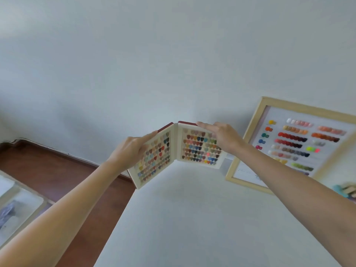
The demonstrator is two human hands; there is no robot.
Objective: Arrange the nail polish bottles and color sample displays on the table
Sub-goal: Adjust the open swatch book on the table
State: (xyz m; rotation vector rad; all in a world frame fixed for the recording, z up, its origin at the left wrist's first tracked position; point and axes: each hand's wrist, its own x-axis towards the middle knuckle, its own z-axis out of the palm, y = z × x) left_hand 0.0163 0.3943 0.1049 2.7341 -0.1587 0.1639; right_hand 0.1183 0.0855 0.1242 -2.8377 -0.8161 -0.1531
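Note:
A folding color sample book (194,149) with cream pages and dark red covers stands spread at the far edge of the white table (202,218), against the wall. Both pages carry several rows of small colored nail tips. My left hand (131,151) grips the left page along its outer edge. My right hand (221,137) rests over the top right part of the right page, fingers flat on it. A wooden-framed color sample display (254,120) leans on the wall to the right, behind my right forearm. No nail polish bottles are in view.
The table's left edge drops to a brown wooden floor (57,170). A framed picture (19,207) lies low at the far left. Small pastel objects (346,189) sit at the right edge. The pale wall (173,54) fills the upper view.

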